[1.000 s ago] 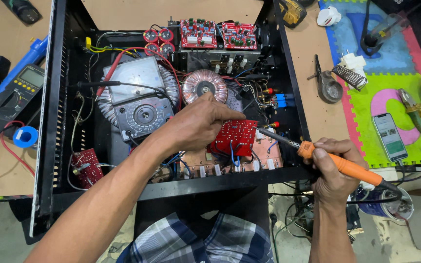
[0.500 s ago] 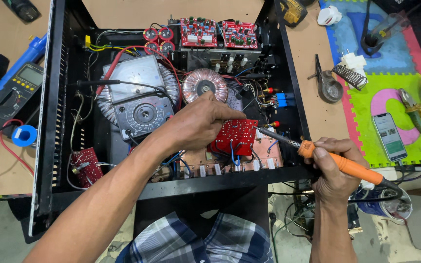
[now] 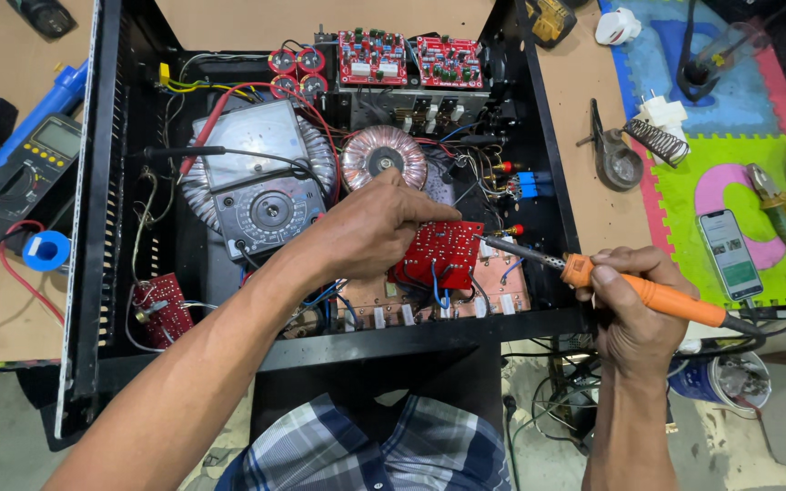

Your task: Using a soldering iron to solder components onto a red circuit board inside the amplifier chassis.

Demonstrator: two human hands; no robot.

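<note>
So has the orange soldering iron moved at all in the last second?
No. The soldering iron keeps its tip at the same edge of the red circuit board, beside the copper coil.

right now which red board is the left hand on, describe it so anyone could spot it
Start at the open black chassis and go to its front edge. There the left hand grips the small red circuit board, beside the soldering iron tip. Unlike the two red boards at the back wall, it lies tilted and held.

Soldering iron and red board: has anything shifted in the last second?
Nothing visibly changed. The left hand still holds the red circuit board inside the black chassis, and the right hand still grips the orange soldering iron with its tip at the board's right edge.
</note>
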